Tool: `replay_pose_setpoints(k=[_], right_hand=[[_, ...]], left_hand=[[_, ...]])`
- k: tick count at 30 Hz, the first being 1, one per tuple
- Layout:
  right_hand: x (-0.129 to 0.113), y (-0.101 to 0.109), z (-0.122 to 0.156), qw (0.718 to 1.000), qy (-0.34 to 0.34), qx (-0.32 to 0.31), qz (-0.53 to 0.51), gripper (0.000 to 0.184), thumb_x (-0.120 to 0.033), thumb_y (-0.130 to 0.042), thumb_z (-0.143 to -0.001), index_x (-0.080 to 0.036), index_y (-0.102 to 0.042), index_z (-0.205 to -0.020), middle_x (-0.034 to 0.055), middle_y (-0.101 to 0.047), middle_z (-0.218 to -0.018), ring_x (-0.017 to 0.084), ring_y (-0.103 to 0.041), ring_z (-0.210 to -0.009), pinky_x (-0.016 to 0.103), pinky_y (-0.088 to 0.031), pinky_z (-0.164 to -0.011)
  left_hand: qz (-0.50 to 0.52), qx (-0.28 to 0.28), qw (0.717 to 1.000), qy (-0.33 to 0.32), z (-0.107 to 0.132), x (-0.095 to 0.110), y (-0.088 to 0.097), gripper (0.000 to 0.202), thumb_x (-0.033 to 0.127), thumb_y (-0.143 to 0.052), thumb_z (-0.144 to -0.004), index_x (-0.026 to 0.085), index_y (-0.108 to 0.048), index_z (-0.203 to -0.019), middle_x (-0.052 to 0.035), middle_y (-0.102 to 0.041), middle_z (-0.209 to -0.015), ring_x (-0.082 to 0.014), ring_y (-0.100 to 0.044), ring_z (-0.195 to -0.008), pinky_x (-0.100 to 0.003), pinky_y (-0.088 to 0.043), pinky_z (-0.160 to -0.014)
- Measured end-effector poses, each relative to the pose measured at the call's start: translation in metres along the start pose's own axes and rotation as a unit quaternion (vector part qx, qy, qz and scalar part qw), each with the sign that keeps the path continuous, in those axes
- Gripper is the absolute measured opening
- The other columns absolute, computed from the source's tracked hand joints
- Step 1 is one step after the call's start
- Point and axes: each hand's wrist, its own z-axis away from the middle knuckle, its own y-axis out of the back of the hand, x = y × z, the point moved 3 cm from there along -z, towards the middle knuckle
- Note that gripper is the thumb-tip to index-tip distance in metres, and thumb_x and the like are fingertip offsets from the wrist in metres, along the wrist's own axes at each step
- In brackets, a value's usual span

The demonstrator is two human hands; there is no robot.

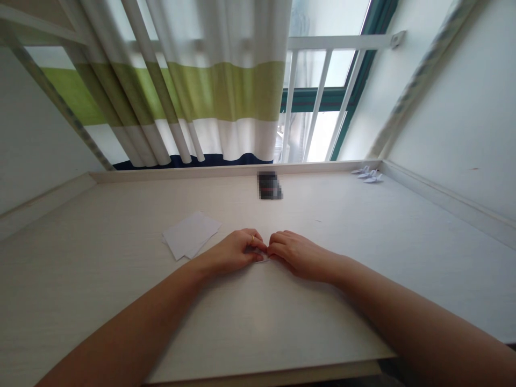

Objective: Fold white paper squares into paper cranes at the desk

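A small folded piece of white paper [263, 258] lies on the white tabletop, mostly covered by my fingers. My left hand [244, 248], with a ring on one finger, grips its left side between thumb and fingers. From the other side my right hand [296, 252] pinches the same paper, its fingertips almost meeting those of the left. The paper's exact shape is hidden. Just left of my left hand rests a loose stack of white paper sheets [191, 235], slightly fanned out.
Several small folded white paper pieces [367, 175] sit in the far right corner. A dark pixelated object [269, 186] stands by the back edge. The tabletop [100, 269] has a raised rim, with a curtain [226, 91] and white railing [318, 99] behind.
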Motion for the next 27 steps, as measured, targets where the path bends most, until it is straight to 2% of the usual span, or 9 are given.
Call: replay_pose_setpoints(k=[4,12,21,27], right_hand=[[0.0,0.001,0.001,1.0,0.016,0.002,-0.018,0.017,-0.007,-0.041,-0.079,-0.013,-0.056,-0.083,0.0073,-0.054,-0.081,0.015,-0.048,-0.074,0.03,-0.04,-0.072],[0.002,-0.004,0.002,0.997,-0.006,0.026,-0.07,0.018,-0.016,-0.034,-0.086,-0.013,-0.05,-0.082,0.0085,-0.05,-0.087,0.016,-0.045,-0.08,0.035,-0.04,-0.078],[0.015,-0.014,0.002,0.982,-0.056,0.049,-0.176,0.008,-0.015,-0.04,-0.083,-0.015,-0.049,-0.082,0.0092,-0.046,-0.098,0.015,-0.047,-0.087,0.034,-0.041,-0.082],[0.016,-0.015,-0.001,0.98,-0.072,0.054,-0.18,0.01,-0.014,-0.04,-0.082,-0.015,-0.049,-0.079,0.0091,-0.047,-0.096,0.015,-0.048,-0.087,0.034,-0.041,-0.083]], left_hand=[[-0.007,-0.011,1.0,-0.001,0.0,-0.002,0.001,0.02,0.023,-0.056,-0.071,0.02,-0.066,-0.087,-0.0018,-0.058,-0.089,-0.0133,-0.053,-0.084,-0.022,-0.039,-0.08],[-0.014,-0.026,1.0,0.003,0.0,-0.001,0.003,0.024,0.023,-0.057,-0.069,0.023,-0.066,-0.092,-0.0007,-0.059,-0.092,-0.014,-0.053,-0.089,-0.022,-0.038,-0.082],[-0.012,0.008,1.0,0.0,0.001,0.002,0.005,0.013,0.022,-0.06,-0.066,0.023,-0.07,-0.073,0.0003,-0.065,-0.085,-0.0132,-0.056,-0.082,-0.022,-0.04,-0.078],[-0.045,-0.001,0.999,-0.023,0.001,0.004,0.004,0.013,0.021,-0.057,-0.069,0.021,-0.07,-0.073,-0.0003,-0.064,-0.085,-0.0127,-0.055,-0.082,-0.022,-0.039,-0.078]])
